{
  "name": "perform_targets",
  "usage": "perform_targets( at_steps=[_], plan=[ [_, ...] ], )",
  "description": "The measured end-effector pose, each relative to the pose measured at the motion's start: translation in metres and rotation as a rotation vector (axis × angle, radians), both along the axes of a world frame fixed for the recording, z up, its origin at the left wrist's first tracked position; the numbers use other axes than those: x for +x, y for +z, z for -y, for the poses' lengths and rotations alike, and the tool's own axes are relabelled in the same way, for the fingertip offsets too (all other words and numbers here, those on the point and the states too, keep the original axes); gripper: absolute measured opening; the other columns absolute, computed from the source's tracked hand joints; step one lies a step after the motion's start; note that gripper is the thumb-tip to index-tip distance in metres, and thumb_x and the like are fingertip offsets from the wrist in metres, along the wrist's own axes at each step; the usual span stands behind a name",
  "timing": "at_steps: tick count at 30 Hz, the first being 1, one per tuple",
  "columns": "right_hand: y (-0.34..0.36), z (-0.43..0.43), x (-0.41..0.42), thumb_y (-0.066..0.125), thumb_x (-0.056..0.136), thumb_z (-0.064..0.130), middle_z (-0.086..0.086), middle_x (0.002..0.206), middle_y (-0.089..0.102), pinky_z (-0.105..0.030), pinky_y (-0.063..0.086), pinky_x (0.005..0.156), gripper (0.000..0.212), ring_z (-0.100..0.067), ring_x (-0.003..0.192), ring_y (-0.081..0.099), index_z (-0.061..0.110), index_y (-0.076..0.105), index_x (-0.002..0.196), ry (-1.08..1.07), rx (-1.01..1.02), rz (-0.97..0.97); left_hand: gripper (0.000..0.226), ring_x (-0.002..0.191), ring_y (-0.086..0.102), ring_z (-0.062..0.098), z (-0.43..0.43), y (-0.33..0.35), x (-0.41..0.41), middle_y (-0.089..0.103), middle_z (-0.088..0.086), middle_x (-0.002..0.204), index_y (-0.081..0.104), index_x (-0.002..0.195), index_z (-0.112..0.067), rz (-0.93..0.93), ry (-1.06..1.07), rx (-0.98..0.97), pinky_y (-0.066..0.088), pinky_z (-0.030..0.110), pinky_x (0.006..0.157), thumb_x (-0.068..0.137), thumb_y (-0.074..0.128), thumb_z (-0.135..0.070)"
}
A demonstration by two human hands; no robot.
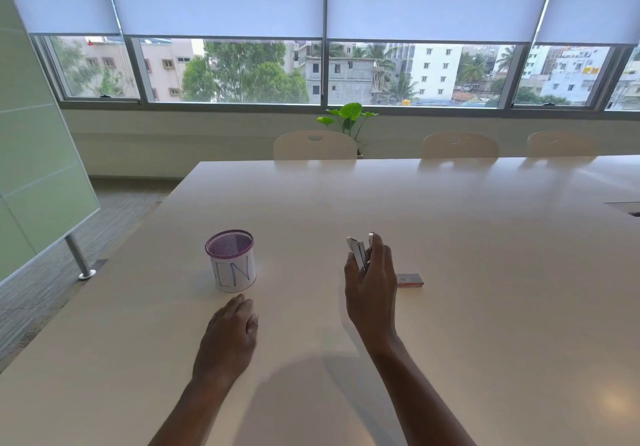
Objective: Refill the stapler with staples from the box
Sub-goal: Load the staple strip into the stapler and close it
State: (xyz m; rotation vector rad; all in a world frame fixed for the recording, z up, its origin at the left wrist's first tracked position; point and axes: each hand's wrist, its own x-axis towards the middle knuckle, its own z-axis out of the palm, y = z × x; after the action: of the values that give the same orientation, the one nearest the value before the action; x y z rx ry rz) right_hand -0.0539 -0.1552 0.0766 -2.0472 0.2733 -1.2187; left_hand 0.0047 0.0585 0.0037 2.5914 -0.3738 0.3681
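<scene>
My right hand [375,283] grips a silver stapler [358,253], held upright above the table with its parts splayed apart at the top. Just to the right of that hand a small reddish staple box [410,279] lies flat on the table. My left hand [230,333] rests palm down on the table, fingers loosely together, holding nothing. It sits just in front of the mesh cup.
A purple mesh cup [231,260] wrapped in white paper with blue writing stands left of centre. The long pale table [450,224] stretches away to chairs [315,146] and a potted plant [348,118] under the windows. A glass board [34,168] stands at left.
</scene>
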Motion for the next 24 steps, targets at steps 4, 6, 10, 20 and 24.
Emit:
perform_targets(
  at_steps=[4, 6, 10, 20, 24],
  plan=[
    [-0.003, 0.003, 0.001, 0.058, 0.094, 0.021, -0.015, 0.110, 0.065, -0.021, 0.038, 0.072, 0.043, -0.027, 0.092, 0.061, 0.005, 0.048, 0.133, -0.004, -0.006, -0.055, 0.035, 0.135, 0.045, 0.023, 0.000, 0.001, -0.001, 0.052, 0.012, 0.143, 0.059, 0.129, -0.007, -0.005, 0.000, -0.009, 0.031, 0.034, 0.112, 0.096, 0.052, -0.017],
    [-0.002, 0.007, 0.000, 0.058, 0.093, 0.028, -0.015, 0.100, 0.071, -0.030, 0.050, 0.076, 0.047, -0.033, 0.088, 0.068, 0.005, 0.047, 0.132, 0.010, 0.005, -0.138, 0.035, 0.135, 0.045, 0.023, 0.000, 0.001, -0.002, 0.053, 0.012, 0.143, 0.059, 0.128, -0.007, -0.003, 0.005, -0.013, 0.031, 0.034, 0.111, 0.096, 0.053, -0.017],
    [-0.003, 0.014, 0.000, 0.057, 0.086, 0.036, -0.012, 0.074, 0.071, -0.043, 0.057, 0.061, 0.038, -0.036, 0.065, 0.069, 0.007, 0.052, 0.111, 0.035, 0.026, -0.400, 0.036, 0.135, 0.045, 0.022, 0.000, 0.002, -0.002, 0.052, 0.012, 0.144, 0.059, 0.129, -0.008, -0.006, 0.007, -0.019, 0.031, 0.034, 0.112, 0.096, 0.053, -0.019],
    [-0.025, 0.003, 0.006, 0.057, 0.082, 0.041, -0.014, 0.089, 0.067, -0.031, 0.039, 0.063, 0.029, -0.038, 0.087, 0.064, 0.014, 0.049, 0.077, 0.049, -0.104, -0.771, 0.035, 0.135, 0.044, 0.022, 0.000, 0.000, 0.000, 0.052, 0.010, 0.144, 0.059, 0.128, -0.010, -0.003, 0.010, -0.023, 0.031, 0.033, 0.112, 0.095, 0.053, -0.020],
    [-0.027, 0.000, 0.009, 0.060, 0.080, 0.040, -0.010, 0.082, 0.058, -0.030, 0.037, 0.063, 0.032, -0.038, 0.088, 0.063, 0.016, 0.041, 0.068, 0.094, -0.126, -0.866, 0.034, 0.134, 0.045, 0.023, 0.000, 0.000, 0.001, 0.052, 0.010, 0.144, 0.059, 0.127, -0.010, -0.002, 0.010, -0.022, 0.032, 0.033, 0.111, 0.095, 0.053, -0.021]
  ],
)
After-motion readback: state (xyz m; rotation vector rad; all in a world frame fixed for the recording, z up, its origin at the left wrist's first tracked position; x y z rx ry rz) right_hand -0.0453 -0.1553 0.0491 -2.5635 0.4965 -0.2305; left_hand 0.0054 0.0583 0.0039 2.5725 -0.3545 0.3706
